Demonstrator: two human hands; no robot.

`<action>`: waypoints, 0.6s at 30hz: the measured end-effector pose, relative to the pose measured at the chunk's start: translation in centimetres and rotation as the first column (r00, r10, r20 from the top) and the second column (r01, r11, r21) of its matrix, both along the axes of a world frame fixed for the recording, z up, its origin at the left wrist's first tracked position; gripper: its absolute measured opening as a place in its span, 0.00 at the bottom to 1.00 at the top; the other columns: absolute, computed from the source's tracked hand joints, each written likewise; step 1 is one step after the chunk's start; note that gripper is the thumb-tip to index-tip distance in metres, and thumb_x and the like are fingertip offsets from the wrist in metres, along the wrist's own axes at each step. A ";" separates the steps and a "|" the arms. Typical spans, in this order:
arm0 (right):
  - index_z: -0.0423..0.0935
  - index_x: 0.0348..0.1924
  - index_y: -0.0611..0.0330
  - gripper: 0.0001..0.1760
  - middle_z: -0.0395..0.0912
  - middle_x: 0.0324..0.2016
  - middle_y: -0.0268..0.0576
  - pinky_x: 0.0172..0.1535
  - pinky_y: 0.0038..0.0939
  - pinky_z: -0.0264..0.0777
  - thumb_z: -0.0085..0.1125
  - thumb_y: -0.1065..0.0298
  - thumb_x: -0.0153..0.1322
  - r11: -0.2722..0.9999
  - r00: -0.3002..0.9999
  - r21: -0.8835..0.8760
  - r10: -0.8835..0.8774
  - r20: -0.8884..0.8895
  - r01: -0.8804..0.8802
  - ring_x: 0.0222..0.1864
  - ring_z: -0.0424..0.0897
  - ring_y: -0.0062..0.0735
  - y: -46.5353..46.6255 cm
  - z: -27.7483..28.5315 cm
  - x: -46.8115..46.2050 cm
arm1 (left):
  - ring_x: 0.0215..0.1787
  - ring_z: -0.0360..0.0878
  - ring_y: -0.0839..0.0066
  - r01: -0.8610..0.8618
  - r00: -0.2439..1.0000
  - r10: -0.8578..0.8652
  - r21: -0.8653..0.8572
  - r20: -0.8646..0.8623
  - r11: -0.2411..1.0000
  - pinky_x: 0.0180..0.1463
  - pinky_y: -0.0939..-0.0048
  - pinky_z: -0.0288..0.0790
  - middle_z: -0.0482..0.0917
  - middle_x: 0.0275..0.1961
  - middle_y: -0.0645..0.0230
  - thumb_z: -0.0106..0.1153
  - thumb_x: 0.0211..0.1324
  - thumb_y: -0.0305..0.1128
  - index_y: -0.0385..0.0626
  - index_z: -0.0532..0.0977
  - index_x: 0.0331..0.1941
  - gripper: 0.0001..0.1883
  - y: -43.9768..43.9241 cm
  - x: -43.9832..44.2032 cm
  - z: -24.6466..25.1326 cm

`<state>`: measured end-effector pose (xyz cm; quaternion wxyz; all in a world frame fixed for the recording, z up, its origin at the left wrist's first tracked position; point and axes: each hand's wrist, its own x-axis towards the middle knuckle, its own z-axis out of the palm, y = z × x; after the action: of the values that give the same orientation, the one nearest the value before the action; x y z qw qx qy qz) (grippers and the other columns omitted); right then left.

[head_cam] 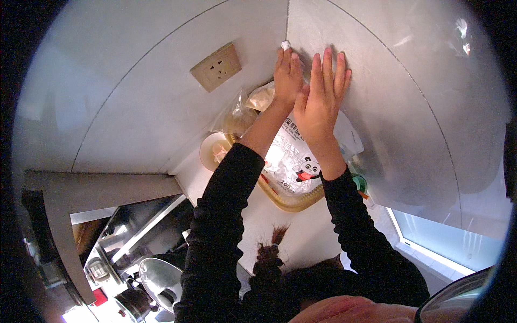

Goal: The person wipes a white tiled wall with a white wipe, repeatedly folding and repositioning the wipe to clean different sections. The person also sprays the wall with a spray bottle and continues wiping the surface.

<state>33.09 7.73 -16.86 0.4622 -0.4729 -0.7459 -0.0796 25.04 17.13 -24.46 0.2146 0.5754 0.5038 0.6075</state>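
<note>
My left hand (pixel 288 78) reaches up to the corner where two wall panels meet. A small white wad (pixel 285 45), of paper or cloth, shows at its fingertips against the corner seam (pixel 287 20). Beside it, my right hand (pixel 325 93) lies against the right wall panel (pixel 387 101) with fingers spread and nothing visible in them. Below both wrists a yellow basket (pixel 288 205) stands on the white counter (pixel 266 226). It holds a clear plastic package of white film covers (pixel 293 161) with a printed panda. My forearms hide part of the basket.
A wall socket (pixel 217 67) sits left of my hands. A pale bowl (pixel 210 151) and a clear plastic bag (pixel 236 117) are by the basket, with a green container (pixel 359 183) on the right. Lower left are a glass lid (pixel 161 280) and a dark pot (pixel 135 303).
</note>
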 end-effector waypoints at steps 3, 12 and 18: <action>0.60 0.63 0.71 0.34 0.56 0.67 0.55 0.69 0.59 0.34 0.48 0.77 0.62 0.998 0.997 0.049 0.053 -0.060 -0.050 0.71 0.48 0.58 -0.3 -0.2 0.2 | 0.64 0.61 0.41 -0.095 0.991 0.109 0.175 -0.073 0.980 0.67 0.53 0.56 0.64 0.61 0.36 0.38 0.69 0.41 0.31 0.65 0.58 0.25 -0.3 1.1 3.3; 0.70 0.57 0.64 0.26 0.73 0.53 0.51 0.56 0.43 0.68 0.51 0.82 0.64 0.997 0.996 0.039 0.073 -0.053 -0.071 0.54 0.72 0.52 1.4 -0.6 0.2 | 0.58 0.70 0.56 0.302 0.889 -0.216 -0.161 0.403 0.940 0.56 0.60 0.65 0.73 0.58 0.52 0.34 0.72 0.45 0.38 0.70 0.56 0.24 -1.4 -1.9 -0.1; 0.76 0.46 0.67 0.20 0.76 0.45 0.51 0.53 0.41 0.69 0.57 0.75 0.59 0.993 0.993 0.113 0.022 0.119 -0.036 0.49 0.73 0.49 5.0 -0.1 -1.4 | 0.54 0.73 0.65 0.367 0.572 -0.157 -0.080 0.805 0.927 0.60 0.65 0.64 0.75 0.53 0.58 0.42 0.70 0.36 0.40 0.67 0.53 0.15 -3.9 -2.1 5.6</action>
<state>31.70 12.75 -16.92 0.4449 -0.4290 -0.7729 -0.1436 22.96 13.26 -18.90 0.5686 0.2888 0.3356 0.6933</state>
